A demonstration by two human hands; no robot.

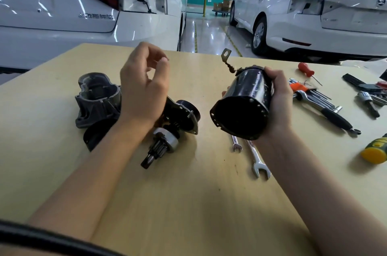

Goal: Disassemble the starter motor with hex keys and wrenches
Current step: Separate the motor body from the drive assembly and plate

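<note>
Starter motor housing (245, 107) sits gripped in the right hand (278, 98), open end tilted toward the person seemingly for inspection, while the left hand (144, 84) hovers loosely curled, holding nothing, above removed parts on the tabletop (188, 203).

Black cylindrical motor casing (244, 105), open end toward the camera, held tilted above the table with its terminal tab uppermost; grey nose housing (97, 99), pinion drive assembly (167, 140) and wrenches (254, 156) on the table.

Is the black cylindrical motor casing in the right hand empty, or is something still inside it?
Apparently empty: the black cylindrical motor casing, gripped by the right hand, shows only a dark hollow at its open end; its depths are too dark to confirm.
</note>
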